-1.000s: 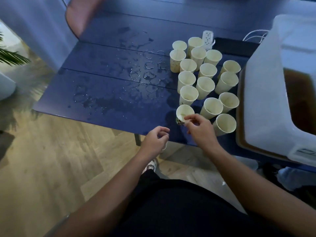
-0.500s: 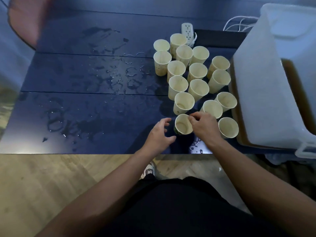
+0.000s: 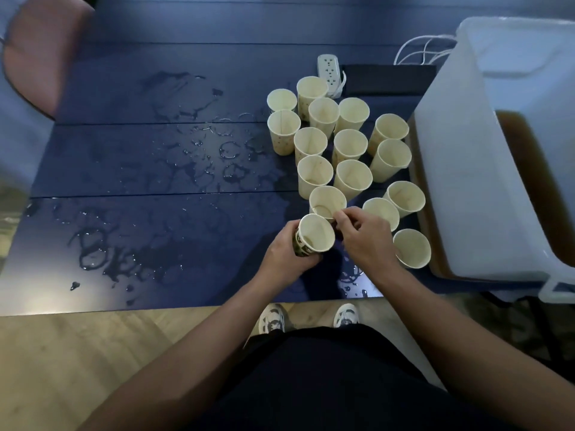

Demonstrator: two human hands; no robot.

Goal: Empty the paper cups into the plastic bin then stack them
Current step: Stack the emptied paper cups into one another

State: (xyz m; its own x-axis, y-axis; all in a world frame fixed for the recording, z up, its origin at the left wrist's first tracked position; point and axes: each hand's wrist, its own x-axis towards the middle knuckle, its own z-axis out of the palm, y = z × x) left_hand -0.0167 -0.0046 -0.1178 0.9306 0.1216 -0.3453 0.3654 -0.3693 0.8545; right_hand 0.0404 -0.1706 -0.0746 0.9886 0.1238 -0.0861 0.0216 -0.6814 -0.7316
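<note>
Stacking looks under way: the left hand (image 3: 287, 255) grips a tilted cream paper cup with dark print (image 3: 312, 236) above the wet dark-blue tabletop (image 3: 155, 237), while the right hand (image 3: 365, 236) pinches the neighbouring cream cup's (image 3: 326, 202) rim. Next, probably nesting them, aligned; the white plastic bin (image 3: 473, 169) sits right.

The left hand (image 3: 284, 255), empty a second ago, came in and wrapped its fingers (image 3: 306, 259) around the cream paper cup with the dark patterned sleeve (image 3: 314, 236). That cup tilted leftward, and the right hand (image 3: 365, 236) shifted to the rim of the next cream paper cup (image 3: 326, 202) behind it.
</note>
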